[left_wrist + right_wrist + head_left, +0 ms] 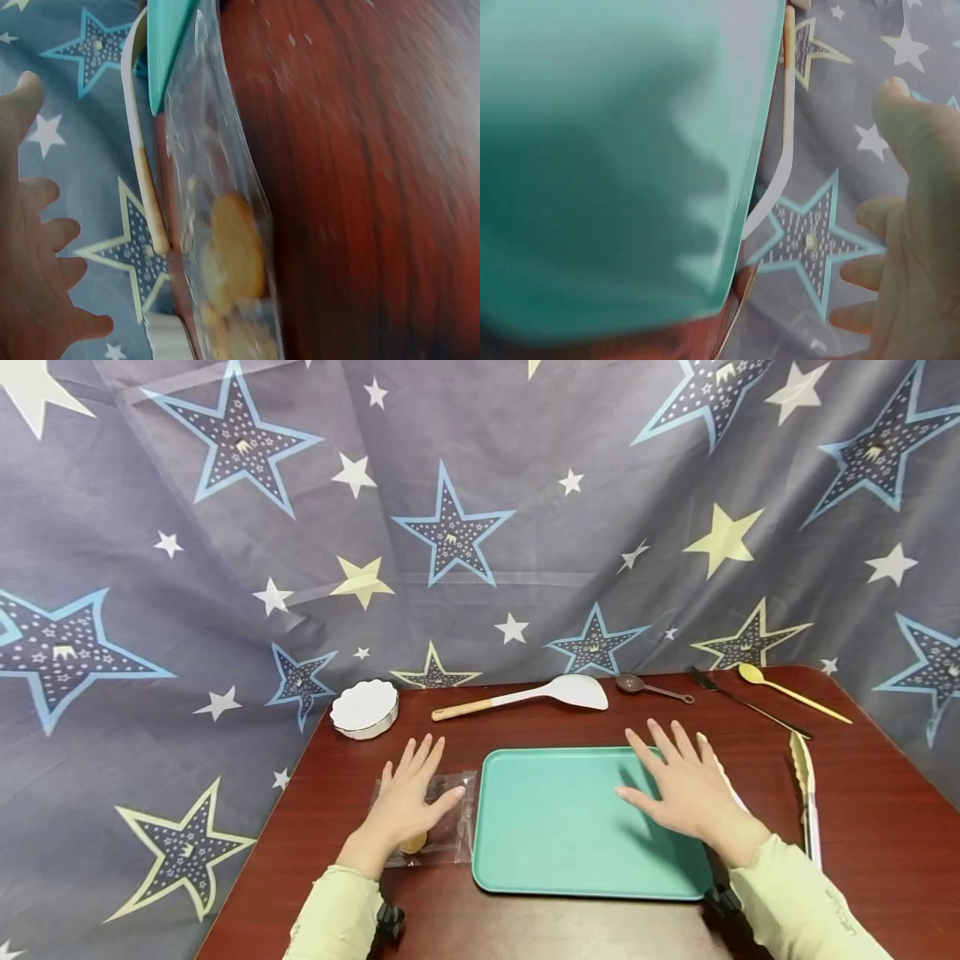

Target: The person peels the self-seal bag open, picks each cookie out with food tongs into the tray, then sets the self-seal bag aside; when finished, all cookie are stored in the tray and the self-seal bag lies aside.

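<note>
A grey curtain printed with stars fills the far side of what I can see, and against it stands a dark red-brown wooden table. A green tray lies flat in the middle of the tabletop, toward the near side.

2 hands reach in from the near edge out of pale sleeves. The right hand hovers over the right part of the tray, palm down, its fingers fanned wide and the thumb pointing left; its shadow falls on the green surface. The left hand hangs above a clear bag, fingers extended and parted, thumb held well out toward the tray. That bag lies just left of the tray.

A white spatula with a wooden grip lies beyond the tray, its blade to the right. On the right stands a tongs-like utensil with a scalloped tip, partly hidden by the right sleeve. White fluted dishes sit at the far left corner. Along the far right come a thin black utensil, then a yellow spoon, and left of both a small brown spoon. Tan pieces show inside the bag.
</note>
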Tool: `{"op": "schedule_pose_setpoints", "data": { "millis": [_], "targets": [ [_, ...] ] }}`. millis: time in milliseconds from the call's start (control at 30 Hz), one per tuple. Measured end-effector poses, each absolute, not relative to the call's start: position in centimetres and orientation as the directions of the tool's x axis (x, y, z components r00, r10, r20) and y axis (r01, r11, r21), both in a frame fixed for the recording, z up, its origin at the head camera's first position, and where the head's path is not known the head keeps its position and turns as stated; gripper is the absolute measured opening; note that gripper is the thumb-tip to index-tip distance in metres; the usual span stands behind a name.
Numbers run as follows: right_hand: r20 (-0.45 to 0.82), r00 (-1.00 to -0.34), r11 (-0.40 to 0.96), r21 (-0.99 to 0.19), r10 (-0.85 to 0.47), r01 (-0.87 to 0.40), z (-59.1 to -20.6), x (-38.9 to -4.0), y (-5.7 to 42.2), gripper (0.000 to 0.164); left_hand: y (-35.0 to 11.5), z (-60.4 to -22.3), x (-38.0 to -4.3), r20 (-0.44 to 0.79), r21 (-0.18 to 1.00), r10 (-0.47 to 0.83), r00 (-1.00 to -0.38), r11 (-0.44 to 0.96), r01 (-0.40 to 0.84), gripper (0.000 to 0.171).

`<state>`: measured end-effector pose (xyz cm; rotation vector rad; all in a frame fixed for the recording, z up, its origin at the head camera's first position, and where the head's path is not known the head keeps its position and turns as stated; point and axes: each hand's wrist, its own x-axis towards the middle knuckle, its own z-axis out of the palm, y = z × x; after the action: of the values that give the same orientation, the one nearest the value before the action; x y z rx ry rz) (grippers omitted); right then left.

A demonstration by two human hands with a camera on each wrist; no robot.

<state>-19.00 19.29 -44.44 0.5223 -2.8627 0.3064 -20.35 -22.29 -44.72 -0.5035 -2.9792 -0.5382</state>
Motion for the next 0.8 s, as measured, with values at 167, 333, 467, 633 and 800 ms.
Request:
{"op": "schedule_pose_setpoints", "data": {
  "millis": [167, 333, 467, 633, 800],
  "targets": [
    [0.222, -0.899, 0.892, -0.175, -0.377, -0.418, -44.6, -18.9, 17.3, 0.085, -24.1, -45.2, -20.1, 0.066, 0.339, 0.286, -0.956, 0.895, 0.291, 0.087],
    [0.216, -0.874, 0.858, -0.194, -0.435, -0.475, -44.8, -18.8, 15.1, 0.084, -25.4, -45.7, -19.6, -0.015, 0.332, 0.274, -0.962, 0.908, 0.254, 0.088],
    [0.205, -0.849, 0.834, -0.181, -0.487, -0.522, -44.8, -18.6, 13.0, 0.083, -26.1, -46.2, -19.0, -0.042, 0.313, 0.268, -0.962, 0.918, 0.243, 0.090],
    [0.166, -0.817, 0.798, -0.179, -0.553, -0.576, -45.0, -18.4, 9.9, 0.083, -26.4, -46.5, -18.5, -0.061, 0.300, 0.280, -0.958, 0.920, 0.250, 0.094],
    [0.159, -0.756, 0.726, -0.213, -0.635, -0.654, -45.6, -17.9, 6.4, 0.078, -26.7, -47.3, -18.2, -0.099, 0.307, 0.271, -0.958, 0.924, 0.229, 0.096]
  ]
}}
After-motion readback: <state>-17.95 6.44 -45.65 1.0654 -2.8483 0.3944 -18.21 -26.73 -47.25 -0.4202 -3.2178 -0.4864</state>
